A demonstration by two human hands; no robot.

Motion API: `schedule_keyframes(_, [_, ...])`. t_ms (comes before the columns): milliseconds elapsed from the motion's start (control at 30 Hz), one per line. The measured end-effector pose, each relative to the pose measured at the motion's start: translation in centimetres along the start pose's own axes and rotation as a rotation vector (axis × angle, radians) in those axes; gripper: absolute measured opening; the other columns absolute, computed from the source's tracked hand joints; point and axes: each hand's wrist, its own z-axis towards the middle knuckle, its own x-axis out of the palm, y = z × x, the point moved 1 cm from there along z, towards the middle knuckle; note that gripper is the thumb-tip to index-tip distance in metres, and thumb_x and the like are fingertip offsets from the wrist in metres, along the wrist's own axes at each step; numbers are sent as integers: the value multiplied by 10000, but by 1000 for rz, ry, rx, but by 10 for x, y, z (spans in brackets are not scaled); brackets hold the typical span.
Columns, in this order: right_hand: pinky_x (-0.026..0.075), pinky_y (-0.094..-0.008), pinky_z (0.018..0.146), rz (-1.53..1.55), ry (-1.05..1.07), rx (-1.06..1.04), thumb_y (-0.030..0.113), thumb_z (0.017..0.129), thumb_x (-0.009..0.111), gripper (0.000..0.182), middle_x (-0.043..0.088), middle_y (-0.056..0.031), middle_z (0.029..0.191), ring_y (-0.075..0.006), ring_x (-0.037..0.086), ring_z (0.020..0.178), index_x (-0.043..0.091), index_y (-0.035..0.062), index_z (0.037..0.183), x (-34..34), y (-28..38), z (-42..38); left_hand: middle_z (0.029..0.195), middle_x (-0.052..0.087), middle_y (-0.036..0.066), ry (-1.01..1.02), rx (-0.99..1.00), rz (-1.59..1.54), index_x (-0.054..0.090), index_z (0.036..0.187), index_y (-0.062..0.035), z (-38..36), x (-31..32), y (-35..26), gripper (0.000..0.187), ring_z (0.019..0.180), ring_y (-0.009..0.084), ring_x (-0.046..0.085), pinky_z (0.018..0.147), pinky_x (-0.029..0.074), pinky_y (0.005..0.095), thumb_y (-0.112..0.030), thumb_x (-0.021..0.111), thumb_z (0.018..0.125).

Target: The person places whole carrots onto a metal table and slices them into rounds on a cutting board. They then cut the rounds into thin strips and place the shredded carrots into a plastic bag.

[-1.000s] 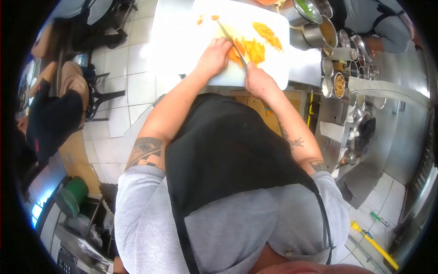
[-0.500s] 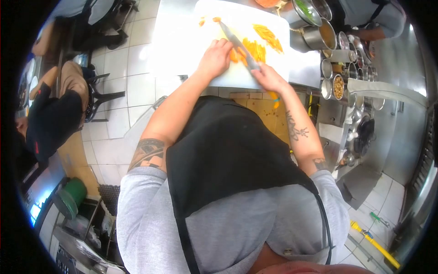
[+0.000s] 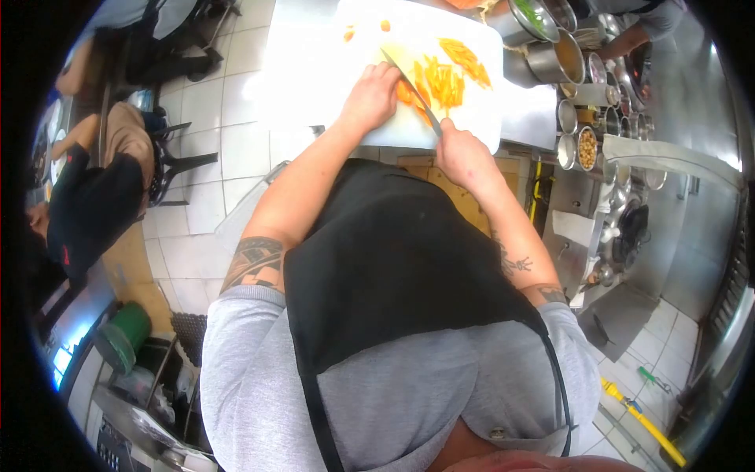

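My right hand (image 3: 464,155) is closed round the handle of a kitchen knife (image 3: 425,106), whose blade slants up and left over a white cutting board (image 3: 472,130). Curled fingers of my left hand (image 3: 372,97) press on an orange carrot piece (image 3: 404,92) right beside the blade. To the right of the knife lie cut carrot sticks (image 3: 447,86), with a second pile of sticks (image 3: 465,60) farther off. Small carrot ends (image 3: 385,26) rest near the board's far side. The blade's lower edge and part of the held carrot are hidden.
Metal pots (image 3: 555,61) crowd the right of the board, near a small container of brown pieces (image 3: 587,149). A co-worker's arm (image 3: 629,39) reaches in at upper right. Another person (image 3: 98,197) is at the left, beside a black chair (image 3: 177,165).
My right hand has rolled over and the knife has turned, its blade now more edge-on. The near carrot sticks have spread slightly. The co-worker at upper right has shifted, with an arm now extended.
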Motion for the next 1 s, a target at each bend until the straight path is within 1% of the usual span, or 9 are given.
schedule_keyframes(167, [558, -585, 847, -12, 80, 32, 63, 959, 465, 232, 714, -341, 926, -499, 717, 937, 522, -43, 1158, -10, 2, -5, 1161, 627, 153, -13, 11, 47, 631, 1154, -45, 0, 1, 0, 270, 1080, 384, 584, 971, 517, 460, -42, 610, 885])
schedule_keyframes(367, [554, -587, 852, 95, 35, 12, 33, 953, 452, 237, 705, -361, 928, -502, 717, 948, 494, -55, 1169, 48, -7, 34, 1160, 623, 141, 17, 8, 77, 640, 1156, -47, -2, 3, 4, 270, 1090, 366, 583, 969, 518, 453, -42, 610, 888])
schedule_keyframes(467, [557, -582, 841, 123, 52, 2, 24, 945, 468, 224, 701, -361, 911, -513, 713, 926, 494, -52, 1154, 24, -5, 38, 1156, 625, 136, 49, -11, 72, 645, 1154, -48, -1, -2, 2, 267, 1091, 358, 583, 972, 518, 451, -41, 606, 890])
schedule_keyframes(567, [557, -578, 832, 48, 103, -11, 30, 938, 487, 222, 699, -357, 896, -519, 708, 910, 490, -50, 1146, -6, 1, 15, 1151, 629, 133, 8, 6, 82, 649, 1158, -48, -2, -1, 2, 274, 1093, 353, 585, 975, 518, 451, -40, 603, 887])
schedule_keyframes(667, [560, -567, 840, 41, 100, 10, 27, 931, 495, 242, 705, -353, 916, -512, 712, 927, 492, -59, 1157, 13, 0, 10, 1151, 628, 133, 9, 8, 77, 649, 1157, -46, -2, -1, 2, 279, 1098, 354, 585, 975, 518, 452, -43, 607, 881])
schedule_keyframes(767, [558, -553, 877, 87, 48, 24, 22, 935, 492, 267, 707, -366, 964, -498, 718, 975, 495, -68, 1186, 44, -4, 32, 1149, 628, 134, -8, 41, 89, 647, 1155, -46, -2, -1, 2, 276, 1098, 358, 586, 975, 520, 454, -44, 604, 882])
schedule_keyframes(833, [556, -556, 878, 97, 70, 13, 20, 935, 491, 266, 702, -373, 961, -502, 716, 974, 492, -67, 1186, 30, -1, 45, 1144, 627, 135, 18, 16, 94, 648, 1151, -47, -1, -4, 4, 272, 1095, 360, 588, 974, 522, 455, -43, 599, 883])
schedule_keyframes(933, [555, -562, 866, 83, 120, 13, 20, 937, 488, 252, 698, -376, 949, -509, 712, 962, 485, -66, 1173, -5, 5, 25, 1141, 625, 135, 21, 23, 74, 653, 1152, -49, 0, -3, 2, 274, 1086, 360, 591, 964, 525, 456, -40, 592, 885])
schedule_keyframes(1000, [555, -563, 860, 70, 140, 14, 22, 939, 485, 242, 700, -372, 948, -509, 712, 957, 486, -67, 1164, -2, 6, 15, 1138, 623, 133, 1, 27, 65, 656, 1150, -51, -4, -1, 3, 272, 1082, 357, 592, 957, 524, 455, -40, 589, 886])
